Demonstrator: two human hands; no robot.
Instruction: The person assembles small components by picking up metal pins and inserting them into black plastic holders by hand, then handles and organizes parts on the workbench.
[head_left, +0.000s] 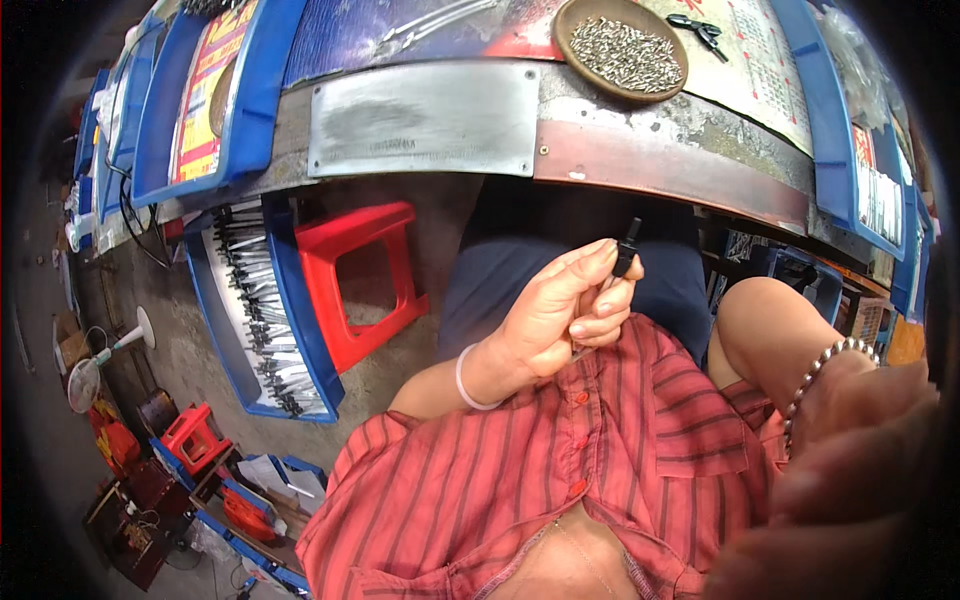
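Head view: worn bench (pixel 665 158), red stool (pixel 328 292); black-tipped rod (pixel 626 260) in left hand (pixel 572 308), right hand (pixel 850 475) blurred, hold unclear.

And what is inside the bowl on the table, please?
In the bowl, many small silvery metal pieces lie heaped. Whatever is under the top ones is covered and cannot be seen.

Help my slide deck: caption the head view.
Left hand holding a slim black-ended piece by a workbench; right hand blurred, close up.

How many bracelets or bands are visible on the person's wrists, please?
2: a pale band on the left wrist and a silver beaded bracelet on the right wrist.
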